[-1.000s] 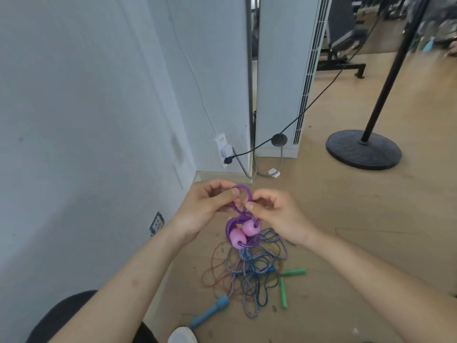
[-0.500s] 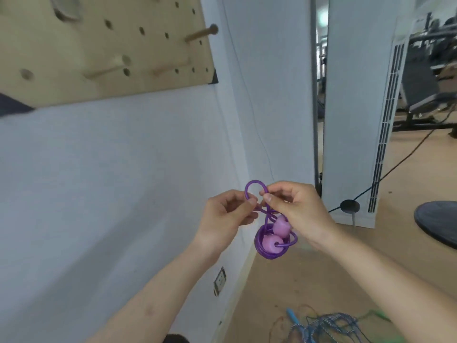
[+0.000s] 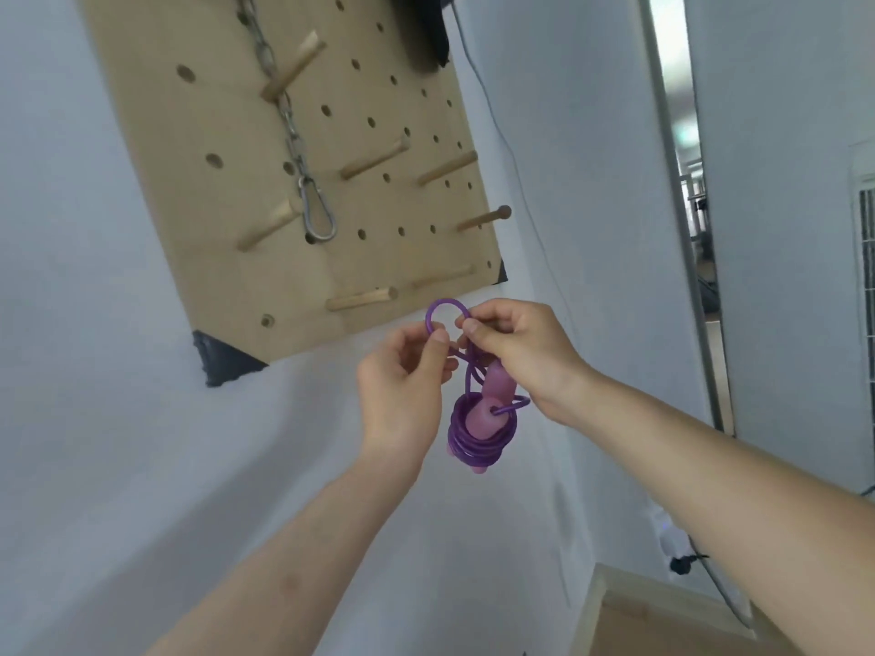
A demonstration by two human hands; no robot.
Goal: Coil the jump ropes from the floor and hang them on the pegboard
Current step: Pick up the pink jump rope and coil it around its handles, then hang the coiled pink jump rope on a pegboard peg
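**Head view (sole view)**

**Item:** purple jump rope [image 3: 478,433], wound into a tight bundle round its pink handles [image 3: 490,409]. It is hanging just below the pegboard's [image 3: 227,220] lower right edge. Its long axis is running straight down, and one open loop [image 3: 445,309] is standing up at its top.

**Hands:** we are pinching that loop from both sides. The left hand [image 3: 402,390] is closing thumb and forefinger on the loop's left foot. The right hand [image 3: 525,352] is closing curled fingertips on its right foot. Both are gripping the cord narrowly and carrying nothing else.

**Landmark:** the pegboard is wall-mounted and bearing wooden pegs. A chain with carabiner [image 3: 317,215] is hanging down its face.

**Governing relation:** the lowest peg [image 3: 362,298] is projecting from the pegboard's bottom row with its free tip pointing toward the loop. The loop is sitting just beside and slightly below that tip, apart from it. We are judging the left hand the nearer one to the peg. The loop's opening is seemingly facing us, so the coming move likely calls for raising and turning it until the peg's axis passes through.

**Status:** the rope is coiled and not yet hung.
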